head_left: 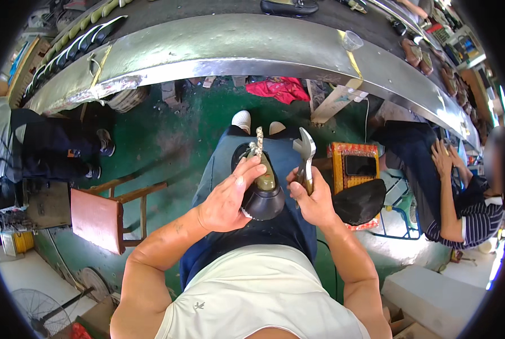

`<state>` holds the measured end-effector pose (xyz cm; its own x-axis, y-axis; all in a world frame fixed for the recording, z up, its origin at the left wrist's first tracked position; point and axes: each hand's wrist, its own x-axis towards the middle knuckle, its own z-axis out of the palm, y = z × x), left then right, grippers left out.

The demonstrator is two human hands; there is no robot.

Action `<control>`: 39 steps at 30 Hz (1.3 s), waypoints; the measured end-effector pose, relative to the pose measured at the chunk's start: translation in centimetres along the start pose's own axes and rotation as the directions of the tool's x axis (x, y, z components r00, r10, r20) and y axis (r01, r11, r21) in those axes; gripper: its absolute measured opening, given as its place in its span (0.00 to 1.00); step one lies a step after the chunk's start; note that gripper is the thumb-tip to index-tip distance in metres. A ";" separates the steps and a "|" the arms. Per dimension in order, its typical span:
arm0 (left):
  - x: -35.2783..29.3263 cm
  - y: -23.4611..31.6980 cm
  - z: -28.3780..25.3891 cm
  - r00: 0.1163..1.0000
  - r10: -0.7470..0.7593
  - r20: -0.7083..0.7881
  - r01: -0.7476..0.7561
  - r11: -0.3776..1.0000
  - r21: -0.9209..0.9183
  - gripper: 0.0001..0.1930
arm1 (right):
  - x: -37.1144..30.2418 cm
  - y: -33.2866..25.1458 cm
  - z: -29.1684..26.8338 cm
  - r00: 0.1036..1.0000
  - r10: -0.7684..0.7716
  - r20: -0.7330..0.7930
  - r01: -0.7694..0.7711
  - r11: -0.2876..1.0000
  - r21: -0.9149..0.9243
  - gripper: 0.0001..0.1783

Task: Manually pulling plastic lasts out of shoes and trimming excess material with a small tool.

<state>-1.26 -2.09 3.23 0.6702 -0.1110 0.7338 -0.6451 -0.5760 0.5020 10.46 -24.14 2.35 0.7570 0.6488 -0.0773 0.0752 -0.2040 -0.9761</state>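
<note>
My left hand (pixel 233 195) is closed around the side of a black shoe (pixel 264 204) over my lap, its fingers reaching over the top. An olive-green shoe last (pixel 266 178) shows in the shoe's opening. A pale, twisted strip (pixel 259 139) rises at the far end; what it is fastened to is hidden. My right hand (pixel 316 199) grips a hammer (pixel 305 151) by its handle just to the right of the shoe. The steel head points up and away, apart from the shoe.
A long metal-edged bench (pixel 207 53) with shoes runs across the front. At left stands a stool (pixel 97 220), near a seated person (pixel 43 138). On the right, a yellow woven seat (pixel 343 181) holds a phone (pixel 361 166), close to another person (pixel 461 209). Red cloth (pixel 279 89) lies under the bench.
</note>
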 end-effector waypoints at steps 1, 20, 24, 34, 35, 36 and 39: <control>0.0 0.0 0.2 1.000 0.005 0.009 -0.005 1.000 -0.004 0.64 | -0.2 -0.6 -0.1 1.000 -0.001 -0.009 0.001 1.000 0.006 0.21; -6.6 2.8 4.9 0.860 -0.450 0.241 0.473 0.880 -0.041 0.58 | -0.5 1.7 3.7 0.974 -0.176 0.144 0.182 0.983 -0.031 0.16; -6.6 3.1 5.5 0.796 -0.553 0.246 0.585 0.807 -0.080 0.57 | 0.2 1.7 3.9 0.984 -0.092 0.153 0.104 0.992 -0.072 0.16; -6.8 0.4 6.7 0.686 -0.716 0.132 0.724 0.690 -0.018 0.55 | 2.7 3.1 3.1 0.998 -0.056 -0.016 0.054 0.993 -0.103 0.15; -6.9 -0.1 6.7 0.524 -0.813 0.253 0.846 0.462 -0.266 0.54 | 2.9 3.4 2.5 0.995 -0.060 -0.080 0.041 0.976 -0.214 0.16; -7.1 -0.5 6.5 0.501 -0.832 0.236 0.857 0.439 -0.270 0.51 | 3.0 3.6 1.6 0.994 0.018 -0.108 -0.037 0.982 -0.184 0.16; -4.1 -1.7 4.4 0.568 -0.798 0.200 0.823 0.549 -0.149 0.39 | 0.9 4.3 -2.4 0.991 0.135 -0.024 -0.129 0.978 0.163 0.21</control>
<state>-1.27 -4.23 -2.70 0.9691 0.2350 -0.0752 0.1431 -0.2870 0.9472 13.03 -26.25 -1.44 0.7754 0.5979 -0.2032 -0.1301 -0.1636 -0.9779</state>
